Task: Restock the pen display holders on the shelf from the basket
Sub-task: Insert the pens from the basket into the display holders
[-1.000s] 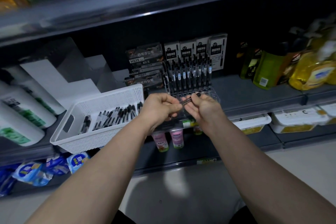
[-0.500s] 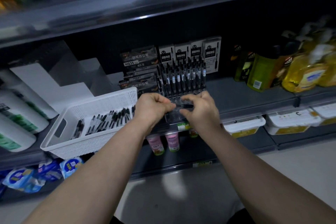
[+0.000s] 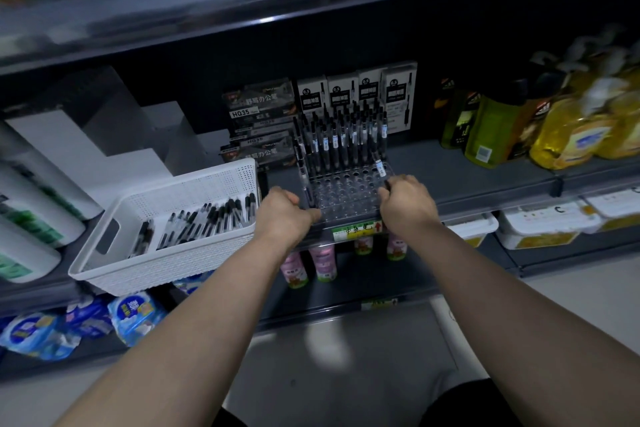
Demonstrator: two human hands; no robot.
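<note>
Right hand (image 3: 405, 201) pinches a light, stiff, probably slick pen (image 3: 379, 166) low on its barrel above the holder (image 3: 346, 192) at the shelf (image 3: 485, 180) front edge; left hand (image 3: 287, 215) curled alongside, contents hidden.

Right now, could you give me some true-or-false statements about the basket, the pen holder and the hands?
The basket sits left of the holder. True.
The holder's front holes are full. False: empty; pens stand in the back rows.
Both hands are in the basket. False: the left hand and right hand are at the holder.
The basket holds loose pens. True.
The right hand holds a bottle. False: it pinches a tilted pen.
</note>
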